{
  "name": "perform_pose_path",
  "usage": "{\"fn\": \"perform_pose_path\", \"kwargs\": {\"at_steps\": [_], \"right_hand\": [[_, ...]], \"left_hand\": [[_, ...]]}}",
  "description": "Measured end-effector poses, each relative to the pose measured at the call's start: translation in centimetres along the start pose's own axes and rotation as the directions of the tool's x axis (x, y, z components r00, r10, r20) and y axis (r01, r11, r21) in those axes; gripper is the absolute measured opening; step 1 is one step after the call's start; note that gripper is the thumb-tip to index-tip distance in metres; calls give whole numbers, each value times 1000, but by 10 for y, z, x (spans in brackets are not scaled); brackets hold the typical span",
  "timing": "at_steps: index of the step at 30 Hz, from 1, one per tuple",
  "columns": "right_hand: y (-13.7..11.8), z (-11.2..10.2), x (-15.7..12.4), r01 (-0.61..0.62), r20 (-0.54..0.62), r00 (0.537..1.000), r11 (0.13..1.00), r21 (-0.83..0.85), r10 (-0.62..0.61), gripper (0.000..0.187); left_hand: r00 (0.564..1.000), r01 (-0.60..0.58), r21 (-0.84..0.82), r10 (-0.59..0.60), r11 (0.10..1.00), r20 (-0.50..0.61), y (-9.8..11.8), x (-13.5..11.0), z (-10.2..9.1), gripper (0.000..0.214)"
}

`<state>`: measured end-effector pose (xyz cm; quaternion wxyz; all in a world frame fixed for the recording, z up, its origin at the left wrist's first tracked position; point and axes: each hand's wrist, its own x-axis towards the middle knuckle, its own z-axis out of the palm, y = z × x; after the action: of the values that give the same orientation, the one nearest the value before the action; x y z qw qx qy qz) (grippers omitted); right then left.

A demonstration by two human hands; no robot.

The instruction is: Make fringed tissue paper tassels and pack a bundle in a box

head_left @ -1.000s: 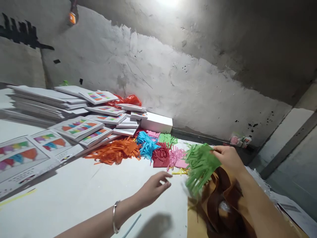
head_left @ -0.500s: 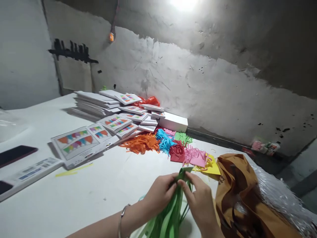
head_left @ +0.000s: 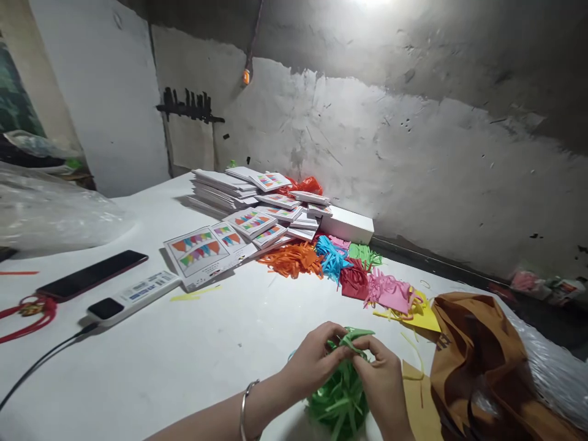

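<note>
Green ribbon strips (head_left: 340, 401) hang in a loose bunch below my two hands near the front of the white table. My left hand (head_left: 316, 355), with a silver bangle at its wrist, pinches the top of the bunch. From the other side my right hand (head_left: 379, 367) has thumb and fingers closed on the same green end. Farther back lie bundles of strips: orange (head_left: 294, 260), blue (head_left: 331, 256), dark red (head_left: 353, 278), pink (head_left: 390, 291), yellow (head_left: 425, 315) and green (head_left: 364, 253).
Printed packets and cards (head_left: 197, 254) lie stacked behind, beside a white box (head_left: 348, 225). A phone (head_left: 94, 274) and a white device with a cable (head_left: 133, 298) lie left. At right stand a brown bag (head_left: 478, 349) and clear plastic (head_left: 551, 358).
The camera view has swung left, showing more of the table's left side. The green strips, hanging long before, are now gathered into a shorter, bunched mass under my hands.
</note>
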<state>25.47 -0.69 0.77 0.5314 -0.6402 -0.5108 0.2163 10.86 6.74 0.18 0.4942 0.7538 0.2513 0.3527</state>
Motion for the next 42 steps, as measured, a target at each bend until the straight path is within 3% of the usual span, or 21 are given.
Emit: {"fn": "perform_pose_path", "kwargs": {"at_steps": [5,11,15,17,19,24,29,36,39,42], "right_hand": [[0,-12,14,38,181,983,999,20,-41,25],[10,-11,6,213,34,977,965,-154,-211,22],[13,4,-6,366,83,926,820,-440,-369,21],[19,11,-10,370,75,912,729,-575,-403,26],[26,17,-10,340,47,916,708,-619,-399,25],[34,18,-6,273,6,951,825,-495,-311,32],[24,9,0,77,-24,996,966,-246,-86,15],[9,-14,16,47,173,985,991,-126,-24,21],[2,-24,19,87,182,982,985,-150,-59,15],[-5,-29,19,149,161,980,973,-178,-121,4]], "left_hand": [[999,33,37,-34,999,40,-11,7,-6,42],[991,75,15,-76,997,106,-16,11,-5,43],[991,108,-19,-106,994,84,-20,14,0,47],[991,110,-24,-108,994,76,-21,15,2,48],[992,109,-16,-107,994,72,-20,15,3,49],[992,107,18,-108,994,68,-14,14,4,44],[992,96,61,-101,993,79,-17,13,4,40],[989,49,221,-78,974,123,-22,17,-6,28],[985,-26,307,-28,951,170,-19,18,-12,16],[975,-94,363,11,927,223,-15,16,-15,29]]}}
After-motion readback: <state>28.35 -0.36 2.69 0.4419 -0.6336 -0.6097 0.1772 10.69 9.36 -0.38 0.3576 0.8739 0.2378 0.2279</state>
